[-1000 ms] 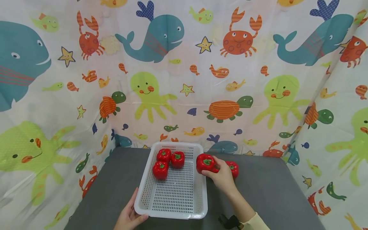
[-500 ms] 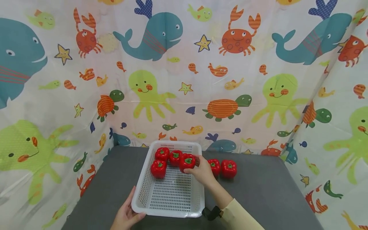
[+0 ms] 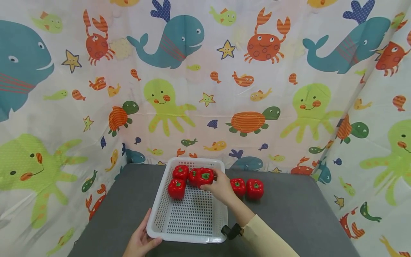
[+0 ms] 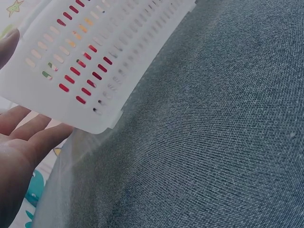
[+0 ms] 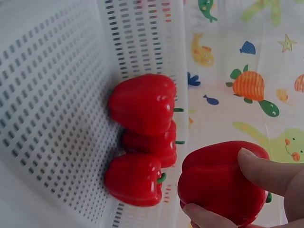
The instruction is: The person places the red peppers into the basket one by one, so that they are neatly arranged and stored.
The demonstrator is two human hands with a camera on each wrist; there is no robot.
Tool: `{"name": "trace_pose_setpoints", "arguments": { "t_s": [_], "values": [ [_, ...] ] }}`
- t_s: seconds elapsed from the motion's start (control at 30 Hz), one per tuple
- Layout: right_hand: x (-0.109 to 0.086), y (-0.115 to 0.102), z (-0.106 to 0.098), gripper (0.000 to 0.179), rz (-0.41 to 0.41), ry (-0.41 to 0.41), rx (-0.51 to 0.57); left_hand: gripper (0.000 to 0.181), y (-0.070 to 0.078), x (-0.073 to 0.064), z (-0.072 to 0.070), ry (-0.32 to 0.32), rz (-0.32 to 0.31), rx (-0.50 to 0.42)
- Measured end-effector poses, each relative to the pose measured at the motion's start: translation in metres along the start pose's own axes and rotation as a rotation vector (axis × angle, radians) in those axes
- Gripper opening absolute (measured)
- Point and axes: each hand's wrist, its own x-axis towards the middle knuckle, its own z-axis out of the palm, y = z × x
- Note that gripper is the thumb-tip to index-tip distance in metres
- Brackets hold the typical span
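My right hand holds a red bell pepper between thumb and fingers, over the back part of a white plastic basket. In the right wrist view this held pepper hangs apart from the three in the basket. Those three sit grouped at the back left: one pepper at the rear, another in front of it, and a third partly hidden by the held one. At the basket's front left corner, my left hand grips with thumb in front and fingers along the side.
Two more red peppers stand outside the basket on its right, a nearer one and one farther right. The dark grey table is bounded by a sea-animal printed curtain. A black strap circles the right wrist.
My right hand has carried the pepper leftward from the basket's right edge to above its back part, beside the other peppers. My left hand has stayed at the corner.
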Motion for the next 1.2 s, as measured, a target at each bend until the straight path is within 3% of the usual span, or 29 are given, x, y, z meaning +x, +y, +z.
{"name": "trace_pose_setpoints", "arguments": {
  "t_s": [0.33,0.5,0.63,1.2],
  "values": [
    [0.024,-0.002,0.026,0.084,0.098,-0.013,0.065,0.106,0.000,-0.001,0.002,-0.010,-0.004,-0.003],
    [0.028,0.006,0.040,0.083,0.129,0.009,0.006,0.105,0.001,0.001,0.002,-0.005,-0.016,0.005],
    [0.030,0.012,0.049,0.086,0.169,-0.018,-0.058,0.106,0.001,0.000,0.002,0.001,-0.031,0.002],
    [0.036,0.030,0.076,0.086,0.226,-0.047,-0.081,0.105,0.003,-0.002,0.001,-0.012,-0.011,0.016]
  ]
}}
